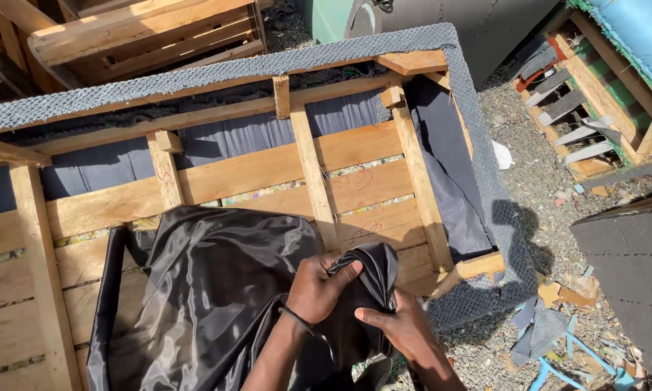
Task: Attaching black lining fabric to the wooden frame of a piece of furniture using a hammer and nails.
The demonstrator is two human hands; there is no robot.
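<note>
A shiny black cloth (210, 289) lies spread over the lower part of a wooden sofa frame (319, 181). My left hand (317, 289) grips a bunched corner of the cloth (373, 264), thumb on top. My right hand (402, 326) pinches the same bunched fold from below, close beside the left. The frame's outer edge is covered in grey woven fabric (478, 145), and dark lining shows between its boards.
Gravel ground (536, 188) lies to the right with scraps of fabric and wood. Another wooden frame with grey straps (579, 108) stands at the upper right, and a dark grey panel (630, 268) at the right. More wooden frames (138, 36) are stacked at the upper left.
</note>
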